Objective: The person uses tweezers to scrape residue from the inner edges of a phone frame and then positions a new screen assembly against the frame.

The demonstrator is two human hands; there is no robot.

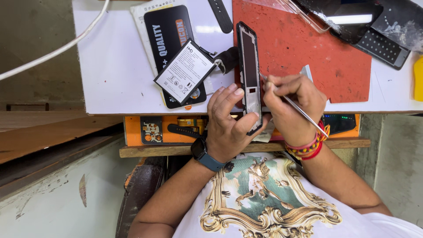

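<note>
**Two hands work on a phone frame**

The left hand (229,125) holds a phone frame (249,75). The frame is long and thin, with a dark edge and an open middle. It stands on its side, and its far end rests over the red mat (335,66). The thumb is on the near end of the frame and the fingers (224,99) lie along its left side. So the frame sits just to the right of the left hand, touching it.

The right hand (293,108) is just to the right of the frame. It is closed around a thin metal tool (304,114), like you hold a pencil. The tip of the tool points at the frame's right edge, very near it. I cannot tell if it touches.

A flat white and black battery (185,72) lies on the white table (114,66), to the left of the frame. It rests on a dark packet (169,31). The left wrist wears a dark watch (203,153). The right wrist wears red bands (308,147).
</note>
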